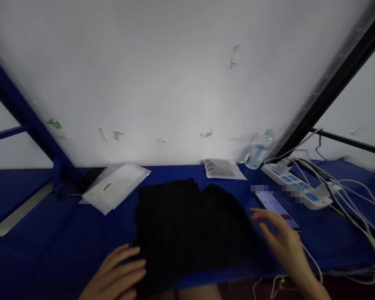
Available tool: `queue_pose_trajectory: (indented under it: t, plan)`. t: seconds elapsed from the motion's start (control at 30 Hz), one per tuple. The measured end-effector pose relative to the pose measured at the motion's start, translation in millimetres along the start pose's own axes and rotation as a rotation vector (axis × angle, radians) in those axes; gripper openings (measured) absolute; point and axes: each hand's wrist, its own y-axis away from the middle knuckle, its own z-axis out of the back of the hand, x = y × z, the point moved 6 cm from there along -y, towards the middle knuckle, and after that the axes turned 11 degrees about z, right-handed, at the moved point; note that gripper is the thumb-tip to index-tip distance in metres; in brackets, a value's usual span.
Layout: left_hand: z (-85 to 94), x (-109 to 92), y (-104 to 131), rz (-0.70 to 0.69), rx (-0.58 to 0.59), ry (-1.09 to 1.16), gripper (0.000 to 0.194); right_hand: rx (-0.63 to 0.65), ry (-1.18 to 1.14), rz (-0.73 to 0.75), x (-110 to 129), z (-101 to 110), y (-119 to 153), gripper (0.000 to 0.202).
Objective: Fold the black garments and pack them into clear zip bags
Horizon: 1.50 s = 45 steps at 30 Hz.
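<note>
A black cloth, perhaps a garment, (pixel 190 229) lies spread on the blue table in front of me, its lower edge reaching the table's front. At its lower left edge is my left hand (pixel 117 273), fingers spread, the fingertips over or against the fabric. My right hand (pixel 279 233) is just off the cloth's right side, its fingers apart and bent a little, with nothing between them. Beside that hand lies a phone (pixel 276 206) with its screen lit.
Flat white packets (pixel 117 187) lie at the back left by a dark object (pixel 90 179). A clear packet (pixel 223 168), a water bottle (pixel 260 150) and a power strip (pixel 296 185) with tangled white cables (pixel 359 208) stretch along the back right. A white wall (pixel 162 83) rises behind.
</note>
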Motion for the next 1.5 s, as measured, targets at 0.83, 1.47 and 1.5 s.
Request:
queue_pose_trajectory:
  t: [0.83, 1.47, 1.5]
  plan:
    - [-3.9, 115.5, -136.3, 0.693, -0.137, 0.146, 0.027, 0.665, -0.156, 0.317, 97.4, -124.7, -96.0, 0.038]
    - [-38.9, 71.9, -123.3, 0.217, -0.010, -0.082, 0.038, 0.356, 0.025, 0.000, 7.5, -74.5, -106.5, 0.022]
    - [-44.3, 71.0, -122.8, 0.205, 0.036, -0.111, 0.041, 0.323, 0.017, 0.007, 8.2, -73.3, -110.1, 0.023]
